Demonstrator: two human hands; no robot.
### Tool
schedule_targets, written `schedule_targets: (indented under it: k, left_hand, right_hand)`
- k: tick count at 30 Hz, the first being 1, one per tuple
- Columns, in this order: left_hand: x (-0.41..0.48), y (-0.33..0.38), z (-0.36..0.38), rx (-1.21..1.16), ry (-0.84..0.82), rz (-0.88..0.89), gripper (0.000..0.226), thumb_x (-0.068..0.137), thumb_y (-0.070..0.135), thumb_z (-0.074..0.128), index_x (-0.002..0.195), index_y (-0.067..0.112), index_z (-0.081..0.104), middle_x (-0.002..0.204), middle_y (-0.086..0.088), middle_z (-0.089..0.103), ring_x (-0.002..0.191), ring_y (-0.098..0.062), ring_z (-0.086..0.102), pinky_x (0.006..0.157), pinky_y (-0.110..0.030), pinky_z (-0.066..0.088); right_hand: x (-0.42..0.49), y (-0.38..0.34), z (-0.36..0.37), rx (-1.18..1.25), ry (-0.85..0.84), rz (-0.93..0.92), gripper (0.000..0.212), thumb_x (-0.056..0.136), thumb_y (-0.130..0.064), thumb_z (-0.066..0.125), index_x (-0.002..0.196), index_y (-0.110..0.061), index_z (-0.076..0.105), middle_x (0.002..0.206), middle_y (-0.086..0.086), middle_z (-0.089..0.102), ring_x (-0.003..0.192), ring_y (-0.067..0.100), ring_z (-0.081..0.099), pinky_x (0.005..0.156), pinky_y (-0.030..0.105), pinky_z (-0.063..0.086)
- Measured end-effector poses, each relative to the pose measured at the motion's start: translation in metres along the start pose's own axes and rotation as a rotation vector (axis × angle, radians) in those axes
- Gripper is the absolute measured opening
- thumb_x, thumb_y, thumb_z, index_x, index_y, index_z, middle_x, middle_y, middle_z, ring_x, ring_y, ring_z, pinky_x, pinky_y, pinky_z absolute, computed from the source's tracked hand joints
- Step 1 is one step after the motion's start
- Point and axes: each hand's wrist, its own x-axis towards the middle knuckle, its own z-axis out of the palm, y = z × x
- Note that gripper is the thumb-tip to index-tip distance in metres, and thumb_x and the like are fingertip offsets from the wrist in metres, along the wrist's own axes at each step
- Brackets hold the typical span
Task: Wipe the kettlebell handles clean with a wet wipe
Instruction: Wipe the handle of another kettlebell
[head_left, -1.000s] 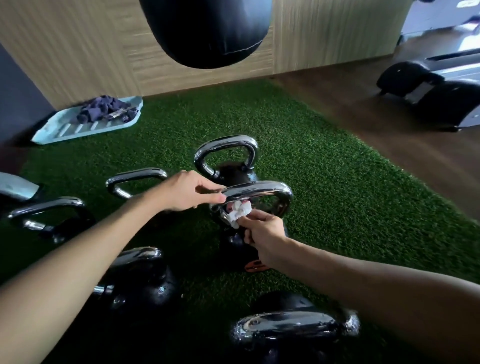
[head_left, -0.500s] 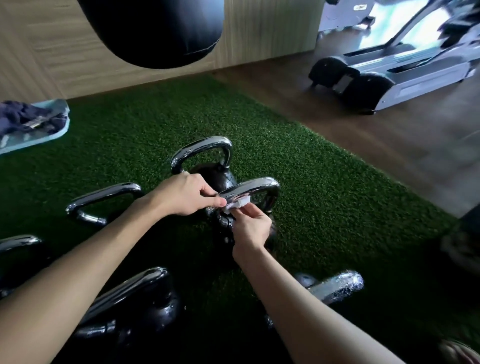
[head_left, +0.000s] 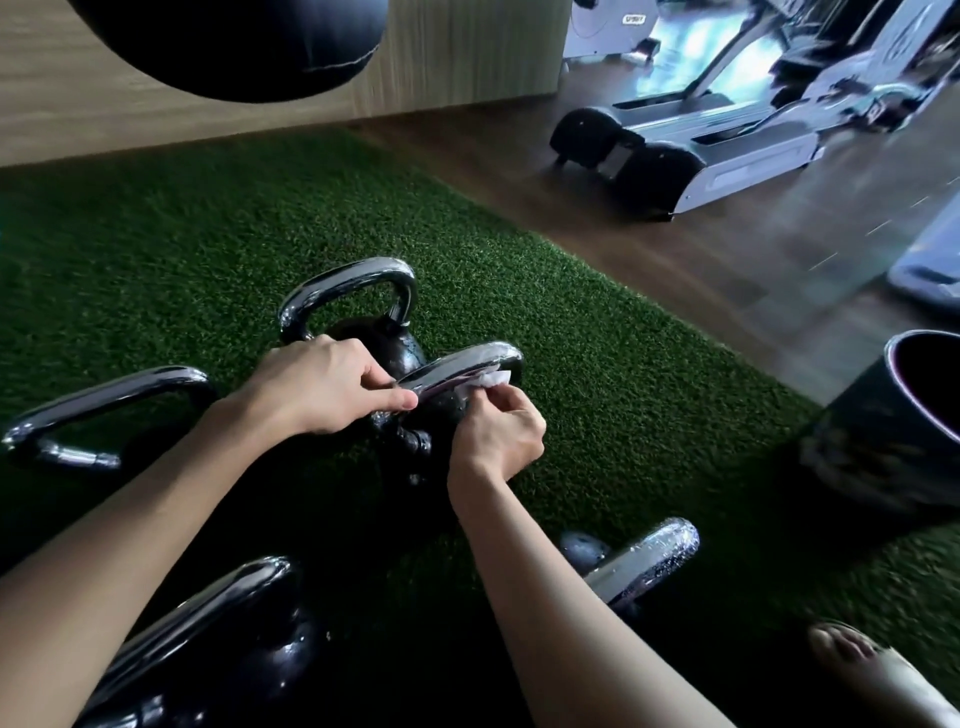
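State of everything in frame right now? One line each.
middle kettlebell handle: upright, gripped by left hand at its left end.
wet wipe: bunched, pressed against the handle's right part.
right hand: pinches the wet wipe.
rear kettlebell: upright on turf, untouched.
near-right kettlebell handle: beaded with droplets.
black bin: open, no lid.

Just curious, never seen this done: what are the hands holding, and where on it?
The left hand grips the left end of a kettlebell handle; the right hand pinches a wet wipe against it.
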Motion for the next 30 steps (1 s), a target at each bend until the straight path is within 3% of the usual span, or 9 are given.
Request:
schedule_targets:
  k: [5, 8, 13, 17, 20, 24, 28, 30]
  left_hand:
    - [-0.003, 0.002, -0.003, -0.003, -0.008, -0.003, 0.056, 0.074, 0.089, 0.049, 0.113, 0.055, 0.07, 0.125, 0.004, 0.071, 0.108, -0.023, 0.067, 0.082, -0.033, 0.048]
    - [-0.003, 0.001, -0.004, 0.001, -0.021, 0.005, 0.056, 0.074, 0.09, 0.048, 0.112, 0.055, 0.07, 0.125, 0.005, 0.071, 0.109, -0.023, 0.067, 0.081, -0.033, 0.047]
    - [-0.005, 0.0, -0.003, -0.012, -0.013, 0.009, 0.054, 0.074, 0.09, 0.048, 0.11, 0.057, 0.07, 0.125, 0.007, 0.071, 0.111, -0.023, 0.066, 0.083, -0.034, 0.048]
    - [-0.007, 0.001, -0.003, 0.001, -0.001, 0.004, 0.056, 0.075, 0.089, 0.048, 0.113, 0.055, 0.069, 0.126, 0.006, 0.07, 0.112, -0.023, 0.066, 0.079, -0.033, 0.043]
    - [-0.009, 0.002, -0.003, -0.001, 0.006, 0.001, 0.054, 0.077, 0.088, 0.048, 0.114, 0.055, 0.069, 0.124, 0.006, 0.071, 0.112, -0.023, 0.066, 0.077, -0.033, 0.039]
    - [-0.009, 0.002, -0.002, -0.002, 0.01, 0.004, 0.054, 0.076, 0.088, 0.048, 0.113, 0.054, 0.07, 0.125, 0.003, 0.071, 0.112, -0.024, 0.066, 0.077, -0.032, 0.04]
    - [-0.011, 0.003, -0.003, -0.005, 0.008, -0.005, 0.053, 0.076, 0.087, 0.049, 0.112, 0.054, 0.07, 0.124, 0.002, 0.071, 0.112, -0.025, 0.066, 0.078, -0.032, 0.04]
    - [-0.012, 0.004, -0.003, -0.009, 0.002, -0.015, 0.053, 0.076, 0.087, 0.05, 0.113, 0.054, 0.07, 0.124, 0.002, 0.071, 0.112, -0.025, 0.066, 0.078, -0.032, 0.04]
  right_hand:
    - [0.015, -0.004, -0.003, -0.028, 0.097, 0.048, 0.007, 0.082, -0.027, 0.08, 0.084, -0.021, 0.076, 0.083, -0.008, 0.073, 0.076, 0.009, 0.065, 0.08, 0.014, 0.046]
    - [0.016, -0.002, -0.001, -0.046, 0.109, 0.062, 0.012, 0.077, -0.032, 0.084, 0.08, -0.023, 0.075, 0.081, -0.01, 0.073, 0.078, 0.011, 0.067, 0.084, 0.019, 0.051]
    - [0.023, 0.0, 0.0, -0.056, 0.087, 0.076, 0.011, 0.08, -0.026, 0.082, 0.078, -0.022, 0.073, 0.078, -0.007, 0.067, 0.075, 0.012, 0.062, 0.073, 0.012, 0.039]
    - [0.019, 0.005, -0.002, -0.07, 0.083, 0.114, 0.012, 0.082, -0.02, 0.08, 0.077, -0.024, 0.07, 0.083, -0.003, 0.07, 0.075, 0.013, 0.064, 0.076, 0.016, 0.048]
    - [0.023, 0.001, -0.001, -0.076, 0.081, 0.064, 0.007, 0.082, -0.018, 0.079, 0.08, -0.02, 0.073, 0.081, -0.005, 0.07, 0.075, 0.012, 0.064, 0.076, 0.014, 0.045]
    - [0.025, 0.004, -0.004, -0.097, 0.067, 0.069, 0.01, 0.082, -0.017, 0.079, 0.077, -0.021, 0.072, 0.081, -0.003, 0.07, 0.073, 0.013, 0.064, 0.075, 0.015, 0.049]
    - [0.02, 0.005, -0.006, -0.116, 0.044, 0.097, 0.005, 0.082, -0.018, 0.078, 0.079, -0.021, 0.074, 0.083, -0.001, 0.072, 0.08, 0.018, 0.07, 0.084, 0.024, 0.056]
    - [0.022, 0.0, -0.011, -0.102, 0.019, 0.105, 0.008, 0.082, -0.018, 0.078, 0.077, -0.021, 0.073, 0.076, -0.005, 0.069, 0.074, 0.015, 0.069, 0.079, 0.022, 0.055]
